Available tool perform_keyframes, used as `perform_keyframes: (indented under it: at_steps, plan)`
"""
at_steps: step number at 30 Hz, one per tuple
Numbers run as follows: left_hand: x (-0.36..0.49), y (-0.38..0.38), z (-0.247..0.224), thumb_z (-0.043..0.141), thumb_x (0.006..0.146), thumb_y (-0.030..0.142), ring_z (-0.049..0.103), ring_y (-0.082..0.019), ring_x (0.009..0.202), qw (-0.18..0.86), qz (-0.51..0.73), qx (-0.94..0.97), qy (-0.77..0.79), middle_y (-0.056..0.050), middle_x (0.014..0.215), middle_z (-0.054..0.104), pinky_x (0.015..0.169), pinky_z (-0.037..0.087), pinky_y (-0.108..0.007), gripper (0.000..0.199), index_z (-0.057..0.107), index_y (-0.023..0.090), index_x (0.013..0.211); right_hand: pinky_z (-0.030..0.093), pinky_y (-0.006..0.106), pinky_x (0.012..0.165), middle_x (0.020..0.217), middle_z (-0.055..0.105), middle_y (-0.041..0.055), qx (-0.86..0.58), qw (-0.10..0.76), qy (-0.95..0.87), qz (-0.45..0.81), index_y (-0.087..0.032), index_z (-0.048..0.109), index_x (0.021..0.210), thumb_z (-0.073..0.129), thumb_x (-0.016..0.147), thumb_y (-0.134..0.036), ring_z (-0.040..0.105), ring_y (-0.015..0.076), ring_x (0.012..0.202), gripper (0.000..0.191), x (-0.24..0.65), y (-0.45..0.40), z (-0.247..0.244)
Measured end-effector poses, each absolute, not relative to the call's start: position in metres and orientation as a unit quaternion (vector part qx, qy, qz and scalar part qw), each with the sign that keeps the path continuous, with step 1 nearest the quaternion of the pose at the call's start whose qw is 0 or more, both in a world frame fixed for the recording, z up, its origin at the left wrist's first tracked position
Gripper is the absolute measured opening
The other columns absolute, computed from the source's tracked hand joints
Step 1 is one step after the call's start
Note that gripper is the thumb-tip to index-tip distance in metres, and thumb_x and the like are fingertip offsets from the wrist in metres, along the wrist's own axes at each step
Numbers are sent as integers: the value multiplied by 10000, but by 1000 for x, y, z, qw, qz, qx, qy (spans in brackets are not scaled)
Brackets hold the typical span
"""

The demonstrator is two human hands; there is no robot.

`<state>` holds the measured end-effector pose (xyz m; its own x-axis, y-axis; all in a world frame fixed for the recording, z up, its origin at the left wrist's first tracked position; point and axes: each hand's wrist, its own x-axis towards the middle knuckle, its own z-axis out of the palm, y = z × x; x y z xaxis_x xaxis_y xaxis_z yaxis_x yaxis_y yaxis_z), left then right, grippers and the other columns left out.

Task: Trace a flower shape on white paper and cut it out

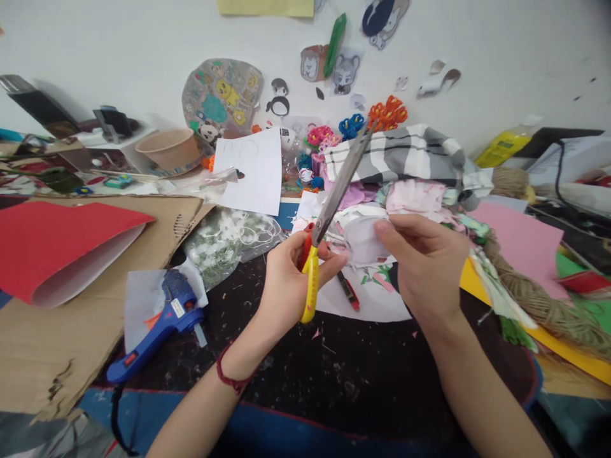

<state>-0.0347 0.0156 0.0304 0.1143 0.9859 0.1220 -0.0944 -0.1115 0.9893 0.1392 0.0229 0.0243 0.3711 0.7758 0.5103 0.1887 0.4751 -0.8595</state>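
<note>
Yellow-and-red handled scissors (311, 286) are in my left hand (289, 280), their closed-looking blades pointing up and to the right. The thumb and fingertips of that hand also touch the left edge of a small whitish, thin piece (365, 240). My right hand (424, 261) pinches the piece's right edge between thumb and fingers. Below the hands lies a white paper sheet (377, 313) with small green and pink scraps (382, 281) and a red-and-black pen (348, 291) on it.
A blue glue gun (179, 312) rests at the left near cardboard (95, 312) and red paper (62, 242). Behind the hands are a checkered cloth (405, 156) and a bag of white flowers (224, 245). Twine (539, 299) and pink paper (522, 238) lie at the right.
</note>
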Motion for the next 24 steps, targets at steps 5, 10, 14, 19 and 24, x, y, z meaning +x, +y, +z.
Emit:
perform_keyframes:
  at_steps: [5, 10, 14, 19, 24]
  plan:
    - [-35, 16, 28, 843, 732, 254, 422, -70, 572, 514, 523, 546, 405, 63, 654, 531, 546, 376, -214, 261, 590, 192, 737, 562, 298, 606, 763, 738, -4, -471, 680, -524, 202, -265, 775, 823, 811, 794, -287, 665, 161, 689, 51, 138, 21, 24]
    - [-33, 16, 27, 848, 720, 224, 441, -62, 583, 513, 536, 537, 401, 65, 656, 540, 555, 384, -200, 261, 591, 183, 727, 559, 294, 591, 747, 739, -3, -475, 677, -534, 178, -241, 775, 832, 805, 793, -270, 662, 151, 653, 57, 137, 21, 23]
    - [-32, 16, 28, 846, 715, 199, 423, -58, 562, 504, 540, 536, 408, 71, 631, 524, 542, 383, -195, 247, 599, 182, 718, 540, 288, 551, 711, 724, -4, -478, 675, -533, 177, -242, 771, 822, 798, 802, -279, 645, 146, 620, 51, 136, 19, 23]
    - [-31, 17, 29, 835, 718, 178, 416, -54, 547, 489, 550, 534, 416, 70, 630, 552, 537, 387, -189, 232, 602, 185, 721, 557, 317, 571, 738, 738, 10, -489, 671, -530, 174, -247, 774, 834, 798, 803, -308, 663, 165, 638, 73, 135, 18, 23]
    - [-31, 15, 28, 833, 720, 185, 404, -51, 526, 475, 554, 542, 416, 68, 635, 578, 517, 386, -185, 226, 607, 188, 726, 552, 315, 569, 729, 731, 8, -476, 677, -526, 196, -263, 773, 821, 804, 800, -286, 660, 167, 644, 43, 134, 17, 25]
